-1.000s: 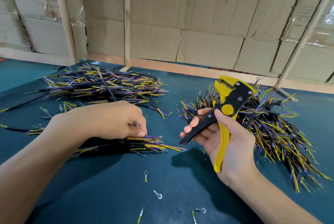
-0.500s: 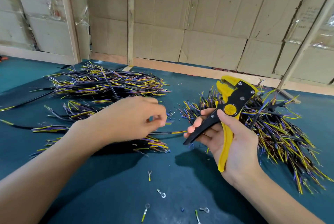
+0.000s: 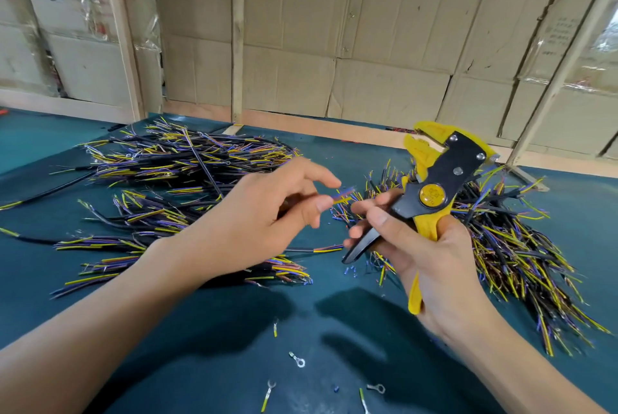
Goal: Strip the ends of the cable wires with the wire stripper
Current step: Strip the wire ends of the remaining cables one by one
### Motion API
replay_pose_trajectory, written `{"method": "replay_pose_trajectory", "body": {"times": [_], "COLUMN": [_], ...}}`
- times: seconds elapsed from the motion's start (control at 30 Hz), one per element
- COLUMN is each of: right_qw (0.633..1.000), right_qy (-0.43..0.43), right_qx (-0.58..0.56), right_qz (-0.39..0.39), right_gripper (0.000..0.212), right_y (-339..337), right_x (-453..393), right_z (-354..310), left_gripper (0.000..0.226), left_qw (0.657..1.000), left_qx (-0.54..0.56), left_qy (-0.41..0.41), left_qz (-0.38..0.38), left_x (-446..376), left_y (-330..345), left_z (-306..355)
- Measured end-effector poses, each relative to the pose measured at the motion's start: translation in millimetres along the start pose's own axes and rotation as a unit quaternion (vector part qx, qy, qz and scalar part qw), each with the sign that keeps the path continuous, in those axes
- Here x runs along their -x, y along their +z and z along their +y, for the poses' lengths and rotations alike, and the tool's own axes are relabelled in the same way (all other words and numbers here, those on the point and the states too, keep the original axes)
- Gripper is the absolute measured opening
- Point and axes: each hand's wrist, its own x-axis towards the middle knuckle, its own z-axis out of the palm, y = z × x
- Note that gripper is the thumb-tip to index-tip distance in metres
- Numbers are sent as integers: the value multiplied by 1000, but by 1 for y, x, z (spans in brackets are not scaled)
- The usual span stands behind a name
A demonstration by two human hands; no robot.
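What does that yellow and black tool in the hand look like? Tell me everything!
The wire stripper looks like plastic and metal: a yellow head with a toothed mouth at the top, a black plate with silver rivets, and a round yellow knob in the middle. One handle is yellow, the other black, and they are spread apart. It is held up off the table, tilted with its head pointing up and away, over the pile of wires. Only the right hand touches it, wrapped around the handles.

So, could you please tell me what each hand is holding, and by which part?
Left hand pinches a cable near its wire ends; right hand holds the wire stripper by its handles.
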Motion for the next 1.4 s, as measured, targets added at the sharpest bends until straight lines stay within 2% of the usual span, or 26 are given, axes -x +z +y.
{"method": "replay_pose_trajectory", "body": {"times": [0.2,0.33,0.43,0.5,0.67,0.73,0.93,1.1,1.17,1.33,1.4], "right_qw": [1000,999,999,998,999,998,998,999,999,999,998], "right_qy": [-2,-3,-9,-4,1,0,11,28,33,37,55], "right_qx": [21,35,47,50,49,51,47,38,34,36,14], "right_qz": [11,15,22,22,13,21,43,18,9,-7,-28], "right_gripper": [18,16,15,16,19,21,17,11,12,19,14], "right_y": [-2,-4,-4,-3,4,5,3,10,13,13,10], "right_x": [-2,-3,-3,-2,0,1,0,4,6,8,8], "right_z": [2,3,4,5,8,9,6,6,6,5,3], "left_gripper": [28,28,15,10,22,24,12,16,16,16,14], "left_qw": [998,994,986,986,990,989,982,960,953,963,960], "left_qx": [53,96,130,106,-24,-39,100,187,199,174,185], "left_qy": [-2,-40,-101,-121,-131,-130,-144,-174,-192,-176,-170], "left_qz": [-43,-18,11,37,42,53,76,115,122,109,124], "left_x": [3,4,3,2,-1,-1,-5,-6,-8,-10,-11], "left_y": [17,19,19,19,18,18,17,20,20,16,13], "left_z": [6,9,9,9,12,13,15,18,17,17,18]}}
